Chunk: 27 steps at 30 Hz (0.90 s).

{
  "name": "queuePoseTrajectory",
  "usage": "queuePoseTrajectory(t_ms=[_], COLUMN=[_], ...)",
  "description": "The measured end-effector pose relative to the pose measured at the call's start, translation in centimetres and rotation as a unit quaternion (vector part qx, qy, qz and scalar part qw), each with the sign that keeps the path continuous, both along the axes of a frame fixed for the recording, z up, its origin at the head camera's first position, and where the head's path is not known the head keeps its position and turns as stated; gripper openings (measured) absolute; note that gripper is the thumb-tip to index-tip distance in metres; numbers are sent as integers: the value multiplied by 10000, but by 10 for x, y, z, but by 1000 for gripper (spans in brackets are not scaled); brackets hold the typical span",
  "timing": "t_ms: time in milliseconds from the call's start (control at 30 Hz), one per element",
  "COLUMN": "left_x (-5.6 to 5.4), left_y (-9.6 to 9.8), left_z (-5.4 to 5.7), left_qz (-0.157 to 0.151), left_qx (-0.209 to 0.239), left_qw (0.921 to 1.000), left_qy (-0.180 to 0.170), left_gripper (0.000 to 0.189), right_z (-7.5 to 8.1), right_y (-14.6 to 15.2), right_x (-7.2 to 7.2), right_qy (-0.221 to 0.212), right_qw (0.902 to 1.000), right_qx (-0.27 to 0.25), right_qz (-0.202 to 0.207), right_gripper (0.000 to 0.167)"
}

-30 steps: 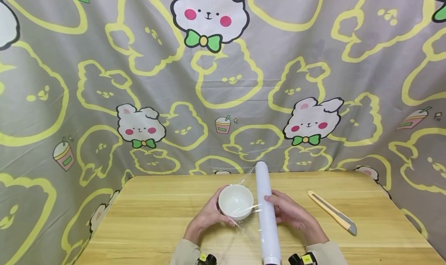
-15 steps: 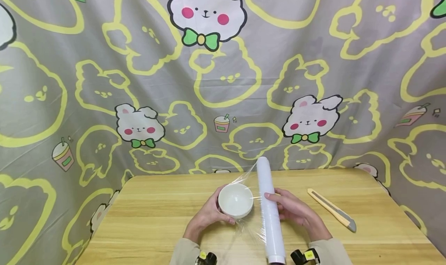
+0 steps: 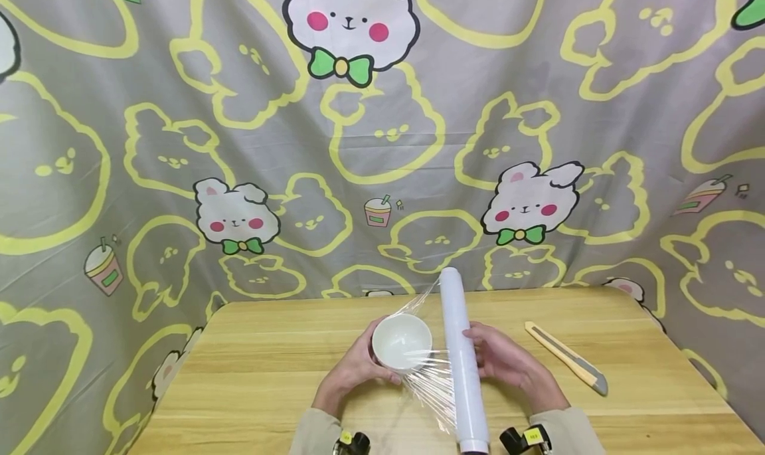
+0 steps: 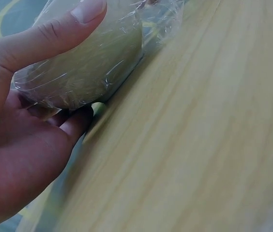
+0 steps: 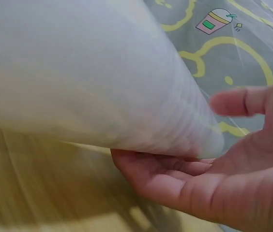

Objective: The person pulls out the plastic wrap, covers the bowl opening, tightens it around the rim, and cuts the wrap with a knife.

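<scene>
A small white bowl (image 3: 402,342) is held up in my left hand (image 3: 354,367), tipped slightly with its mouth facing up toward me. In the left wrist view, clear cling film (image 4: 127,53) wraps the bowl's outside, with the thumb on its side and fingers beneath. A stretched sheet of cling film (image 3: 431,392) runs from the bowl to a long white roll of cling film (image 3: 465,368). My right hand (image 3: 508,361) holds the roll at its right side, fingers under it. In the right wrist view the thumb (image 5: 238,102) stands a little off the roll.
A yellow and grey utility knife (image 3: 566,359) lies on the wooden table (image 3: 257,368), right of the right hand. Behind and at both sides hangs a grey curtain (image 3: 311,136) with a cartoon pattern. The roll's far end reaches close to it.
The roll has shifted slightly right and away, and the film between it and the bowl spreads more visibly. The right thumb has slid toward the roll's right edge. The left hand keeps holding the bowl.
</scene>
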State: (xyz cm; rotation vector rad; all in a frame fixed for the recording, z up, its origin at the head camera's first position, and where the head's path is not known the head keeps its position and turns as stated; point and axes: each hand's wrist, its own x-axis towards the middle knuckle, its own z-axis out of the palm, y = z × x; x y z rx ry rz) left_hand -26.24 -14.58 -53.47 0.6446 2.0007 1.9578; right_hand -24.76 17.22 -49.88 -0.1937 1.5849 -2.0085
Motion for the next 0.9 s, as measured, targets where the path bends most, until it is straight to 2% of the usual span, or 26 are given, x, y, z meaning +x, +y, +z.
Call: queuePoseTrajectory(t_ms=[133, 433, 667, 900], left_x=[-1, -2, -1, 0], left_y=[-1, -1, 0, 0], left_z=[-1, -2, -1, 0], left_qz=[-41, -23, 2, 11], left_qx=[28, -16, 24, 14], left_qw=[10000, 10000, 10000, 10000], left_qy=[31, 13, -28, -24], left_gripper=[117, 115, 115, 115], right_z=[3, 7, 9, 4], right_y=[3, 9, 16, 20], right_x=[0, 2, 1, -1], right_qy=[102, 379, 449, 549], right_qw=[9998, 9933, 9902, 9868], right_qx=[182, 1041, 1307, 1509], right_qz=[-28, -325, -180, -212], right_gripper=[73, 78, 82, 85])
